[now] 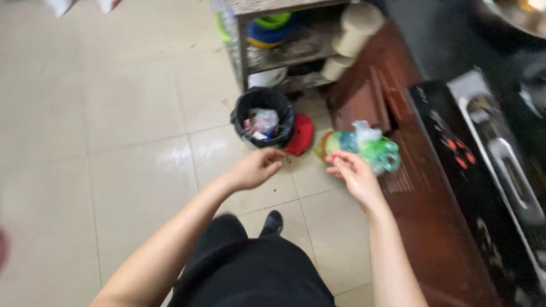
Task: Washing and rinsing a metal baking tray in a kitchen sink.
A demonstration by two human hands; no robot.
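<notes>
Far left of the view: pale tiled floor (114, 113), glossy, with thin grout lines. Moving right, the left hand (256, 167) is extended forward over the floor, fingers loosely curled inward, nothing visible in its grasp; it sits just in front of a black waste bin (263, 116) lined with a dark bag and holding crumpled paper and plastic scraps. A red rounded object (301, 135) lies on the floor touching the bin's right side; its kind cannot be told. Behind the bin stands a metal shelf rack (284, 48) carrying stacked bowls (270, 28) in green, blue and yellow, and two pale cylindrical rolls (352, 31) at its right end. Below the hands, dark trousers and one dark shoe (273, 222) are visible. Further right, the right hand (354, 173) pinches the near edge of a green and clear plastic bag bundle (364, 149), thumb and fingers closed on it; the bundle hangs beside the edge of a dark reddish wooden counter (432, 227). On the counter, at far right, rests a black flat appliance (455, 148) with small red markings; details there are blurred.
</notes>
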